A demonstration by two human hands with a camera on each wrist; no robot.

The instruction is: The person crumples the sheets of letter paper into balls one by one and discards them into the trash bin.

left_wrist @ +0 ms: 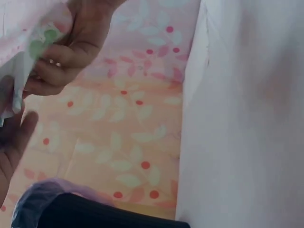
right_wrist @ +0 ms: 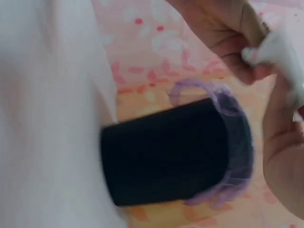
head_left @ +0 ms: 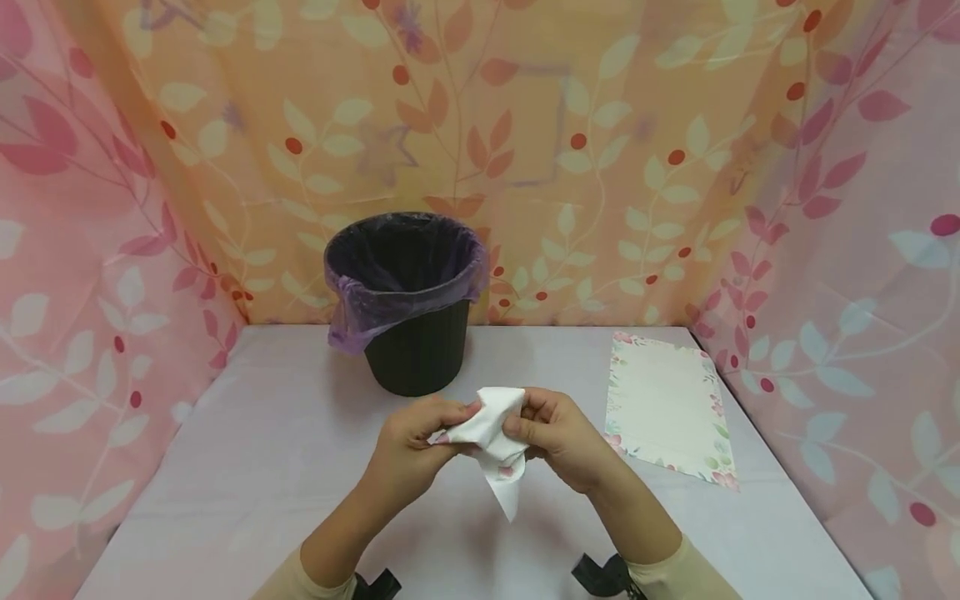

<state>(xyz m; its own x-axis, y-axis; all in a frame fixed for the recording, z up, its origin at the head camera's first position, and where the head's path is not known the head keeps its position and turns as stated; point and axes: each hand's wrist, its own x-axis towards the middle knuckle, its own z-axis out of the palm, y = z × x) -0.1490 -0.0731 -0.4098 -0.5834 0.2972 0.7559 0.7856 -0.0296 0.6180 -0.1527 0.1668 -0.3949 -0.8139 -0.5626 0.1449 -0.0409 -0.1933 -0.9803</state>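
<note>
A crumpled sheet of white paper [head_left: 491,425] with bits of floral print is held between both hands, above the table in front of the bin. My left hand [head_left: 408,442] pinches its left side with thumb and fingers. On the other side my right hand [head_left: 566,437] grips the paper, thumb on top and fingers behind. One pointed corner hangs down between the hands. In the left wrist view, green leaf print shows on the paper [left_wrist: 45,40] near the right hand [left_wrist: 71,57]. The right wrist view has the paper [right_wrist: 280,54] at its right edge.
Behind the hands stands a black bin [head_left: 416,350] lined with a purple bag [head_left: 367,312]. To the right a flat sheet with a floral border [head_left: 667,408] lies on the white-covered table [head_left: 247,467]. Patterned curtains [head_left: 525,167] enclose the back and sides.
</note>
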